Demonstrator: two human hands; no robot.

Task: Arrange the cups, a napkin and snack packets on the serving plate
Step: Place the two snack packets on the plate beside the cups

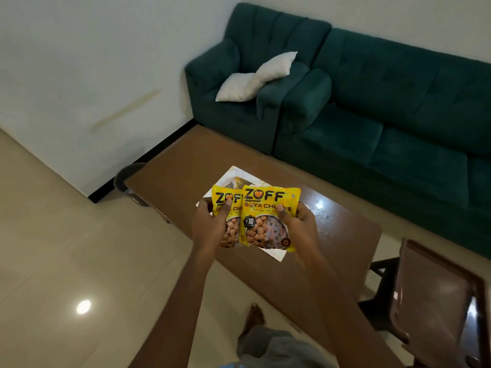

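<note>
Two yellow snack packets are held side by side above the coffee table. My left hand [210, 224] grips the left packet [229, 208], thumb on its front. My right hand [297, 227] grips the right packet [265, 216], which overlaps the left one. Below and behind them lies the white serving plate [233, 176] on the brown table [186, 160], mostly hidden by the packets. What lies on the plate I cannot tell. No cups or napkin are visible.
A green armchair [239, 120] with two white cushions and a green sofa [398, 134] stand beyond the table. A dark bin [127, 179] sits at the table's far left corner. A brown chair [435, 301] stands at the right. My foot [255, 320] is on the tiled floor.
</note>
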